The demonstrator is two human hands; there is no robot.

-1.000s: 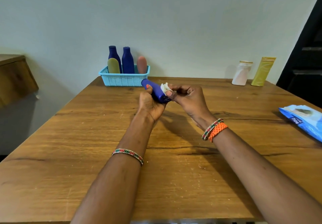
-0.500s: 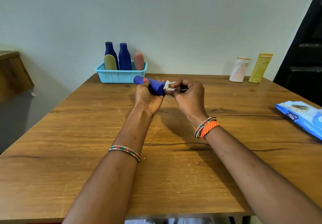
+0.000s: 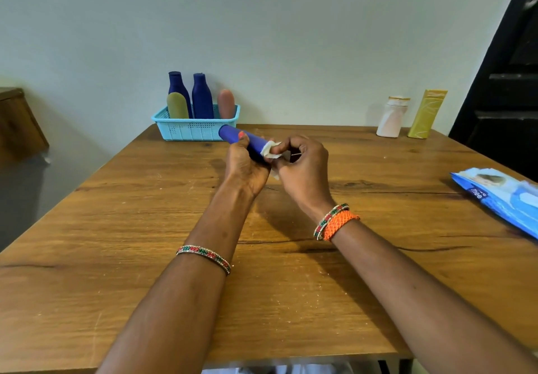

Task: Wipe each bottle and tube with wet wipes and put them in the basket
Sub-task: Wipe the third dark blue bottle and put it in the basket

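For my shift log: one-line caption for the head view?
Left hand holds a blue bottle while right hand wipes it with a wet wipe; basket behind.

Single head-worn wide-angle view, looking forward and down across brown wooden surface (image 3: 116,228); forearms near, pale back wall (image 3: 291,39) far.

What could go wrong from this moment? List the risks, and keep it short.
1. The left hand holds the dark blue plastic bottle in the air; if it is damp from the white wet wipe in the right hand, it could slip.
2. The light blue plastic basket sits at the wooden table edge, with four bottles upright. Adding another could topple them.
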